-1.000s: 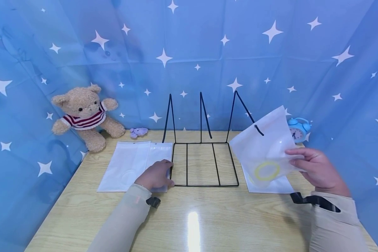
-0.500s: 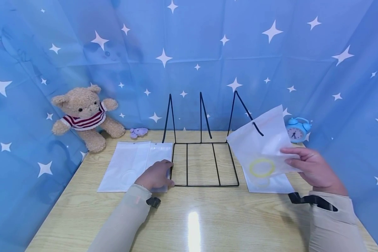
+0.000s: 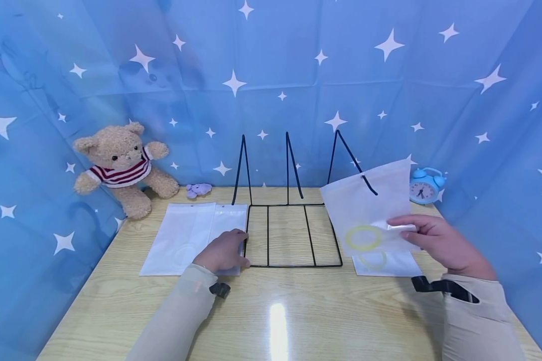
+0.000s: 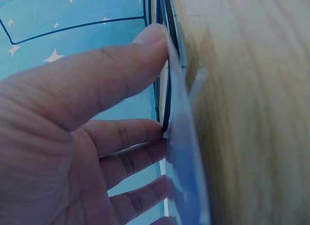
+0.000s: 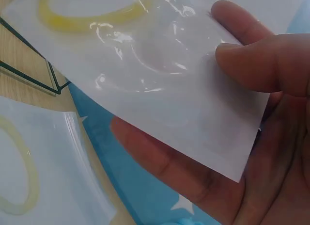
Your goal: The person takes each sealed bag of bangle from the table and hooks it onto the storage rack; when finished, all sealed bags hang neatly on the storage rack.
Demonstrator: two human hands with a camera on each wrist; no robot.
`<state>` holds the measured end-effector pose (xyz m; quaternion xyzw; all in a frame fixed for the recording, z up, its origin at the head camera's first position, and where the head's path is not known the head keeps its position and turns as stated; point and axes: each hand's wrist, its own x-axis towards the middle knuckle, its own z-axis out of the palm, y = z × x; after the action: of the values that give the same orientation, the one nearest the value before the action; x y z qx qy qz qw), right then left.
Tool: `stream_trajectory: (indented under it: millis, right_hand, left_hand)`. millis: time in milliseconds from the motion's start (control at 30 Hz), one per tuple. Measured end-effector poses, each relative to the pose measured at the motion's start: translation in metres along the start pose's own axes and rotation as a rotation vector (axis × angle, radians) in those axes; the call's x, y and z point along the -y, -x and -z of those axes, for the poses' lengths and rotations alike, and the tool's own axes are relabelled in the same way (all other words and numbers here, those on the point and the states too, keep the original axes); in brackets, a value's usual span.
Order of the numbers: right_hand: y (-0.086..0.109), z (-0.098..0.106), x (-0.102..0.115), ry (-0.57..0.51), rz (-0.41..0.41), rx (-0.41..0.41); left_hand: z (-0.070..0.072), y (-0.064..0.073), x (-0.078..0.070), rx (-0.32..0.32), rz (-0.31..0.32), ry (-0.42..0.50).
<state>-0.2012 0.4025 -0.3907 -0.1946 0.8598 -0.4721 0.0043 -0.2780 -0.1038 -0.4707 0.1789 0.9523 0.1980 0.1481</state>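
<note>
My right hand (image 3: 451, 245) pinches the lower right of a white, clear-fronted plastic bag (image 3: 384, 200) with a yellow ring (image 3: 363, 237) inside. The right arm of the black wire display rack (image 3: 313, 238) passes through the bag near its top edge. In the right wrist view, thumb and index finger hold the bag (image 5: 160, 99) while another finger extends behind it. Beneath lies another white bag (image 3: 402, 265) with a pale ring. My left hand (image 3: 223, 250) rests its fingertips and thumb on the rack's left base edge, above a white bag (image 3: 230, 218).
A further white bag (image 3: 180, 235) lies at the left, overlapping its neighbour. A teddy bear (image 3: 122, 165), a small purple toy (image 3: 198, 190) and a blue alarm clock (image 3: 424, 188) stand along the back. A star-patterned blue curtain (image 3: 262, 60) surrounds the wooden table (image 3: 235, 321).
My right hand has moved left with the held bag, which slid up the rack arm and now hangs straighter. More of the arm shows in front of it. My left hand has stayed put.
</note>
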Motion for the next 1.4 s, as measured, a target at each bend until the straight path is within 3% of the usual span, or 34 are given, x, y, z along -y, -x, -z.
stream_trajectory:
  millis: [167,500,667,967,1400]
  right_hand:
    - [-0.006,-0.002,0.003,0.011,-0.003,0.053]
    - [-0.016,-0.006,0.003,-0.172,-0.025,0.194]
    - [-0.017,-0.010,0.003,-0.184,-0.049,0.194]
    - [-0.006,-0.006,0.002,-0.142,-0.074,0.150]
    - [-0.008,-0.006,0.000,-0.163,-0.069,0.156]
  left_hand:
    - [0.001,0.001,0.003,-0.006,0.010,0.003]
    - [0.005,0.003,0.008,-0.011,0.027,0.000]
    - [0.007,0.004,0.009,-0.006,0.034,0.002]
    - [0.002,-0.002,0.004,0.010,-0.008,0.009]
    - [-0.001,0.000,0.003,0.008,0.015,0.029]
